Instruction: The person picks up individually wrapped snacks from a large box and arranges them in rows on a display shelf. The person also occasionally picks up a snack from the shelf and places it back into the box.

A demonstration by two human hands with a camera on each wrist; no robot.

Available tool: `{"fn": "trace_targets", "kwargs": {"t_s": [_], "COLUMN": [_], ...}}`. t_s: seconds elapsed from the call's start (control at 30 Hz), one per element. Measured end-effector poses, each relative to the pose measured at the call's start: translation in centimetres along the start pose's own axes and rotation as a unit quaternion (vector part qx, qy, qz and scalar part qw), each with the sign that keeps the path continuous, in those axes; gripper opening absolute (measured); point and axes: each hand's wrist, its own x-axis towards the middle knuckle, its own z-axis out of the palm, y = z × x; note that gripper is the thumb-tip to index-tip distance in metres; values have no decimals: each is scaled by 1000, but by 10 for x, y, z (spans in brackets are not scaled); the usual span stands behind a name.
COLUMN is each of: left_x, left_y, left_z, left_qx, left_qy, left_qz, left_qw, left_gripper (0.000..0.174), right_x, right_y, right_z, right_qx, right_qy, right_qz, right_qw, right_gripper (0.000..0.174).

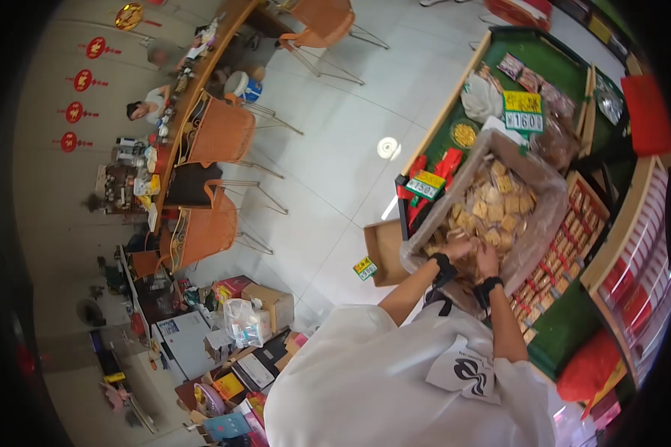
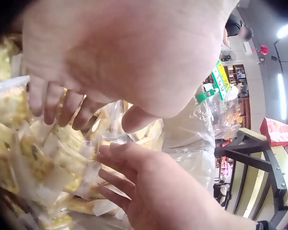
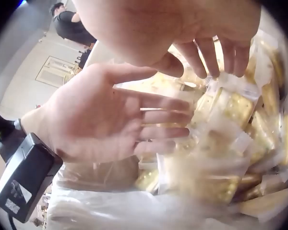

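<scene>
As both hands reach among wrapped crackers (image 1: 492, 201) in a box (image 1: 522, 149) along the left edge of the green-topped bench (image 1: 566, 331), a yellow-and-green price card (image 1: 524, 112) reading "160" stands past its far end. A second card (image 1: 426, 184), marked "150," sits by the bench's left edge. The left hand (image 1: 461, 247) spreads nearly straight fingers, its grip released; the right hand (image 1: 487, 261), fingers loosely extended, also has a released grip. Crinkled, translucent plastic (image 1: 542, 212) lines the box walls around the flat, dotted crackers. Small red-and-tan packets (image 1: 563, 249) line up to the right.
</scene>
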Motion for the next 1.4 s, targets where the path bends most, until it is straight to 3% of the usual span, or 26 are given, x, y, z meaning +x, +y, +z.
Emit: {"fn": "trace_targets", "kwargs": {"t_s": [0.07, 0.17, 0.27, 0.3, 0.4, 0.57, 0.7, 0.87, 0.97, 1.0, 1.1, 1.13, 1.23, 1.27, 1.4], "left_x": [-12, -7, 4, 8, 1, 7, 1, -9, 10, 17, -1, -3, -4, -6, -7], "left_y": [13, 6, -11, -11, 1, -18, -16, -9, -44, -50, -32, -33, -33, -30, -21], "left_z": [-4, -8, -1, -2, -9, -2, 5, -2, 3, 7, 8, 10, 7, 8, 11], "left_qx": [-11, 7, 58, 79, 34, 28, 26, 23, 88, 116, 47, 23, 103, 53, 46], "left_qy": [-9, -16, 3, 9, -53, 15, 46, 29, 60, 80, 114, 150, 192, 194, 246], "left_qz": [-28, -17, 9, 20, -53, 8, 34, -25, -22, -10, -41, -20, 54, 39, 142], "left_qw": [1000, 1000, 998, 997, 997, 999, 998, 999, 994, 990, 992, 988, 975, 979, 958], "left_gripper": [67, 67, 60, 58, 53, 50, 49, 56, 57, 57, 47, 36, 33, 33, 33], "right_x": [-2, -2, -6, -4, -6, -11, -13, -17, -17, -13, -9, -15, -28, -30, -40], "right_y": [-4, -21, -57, -52, -37, -38, -40, -42, -38, -13, 22, 11, -15, -23, -36], "right_z": [-1, -11, -26, -25, -13, -4, -5, -4, -3, 14, 24, 19, 1, -2, -21], "right_qx": [-48, -150, -256, -261, -275, -293, -272, -220, -161, -164, -149, -137, -47, -24, 58], "right_qy": [31, 15, -60, -58, -48, -71, -76, -25, -32, 33, 62, 88, 110, 115, 160], "right_qz": [-17, 41, 133, 124, 99, 126, 147, 117, 134, 103, 12, 14, 19, 20, -7], "right_qw": [998, 988, 955, 956, 955, 945, 948, 968, 977, 980, 987, 987, 993, 993, 985], "right_gripper": [35, 37, 38, 38, 38, 39, 42, 36, 32, 24, 19, 16, 16, 15, 13]}}
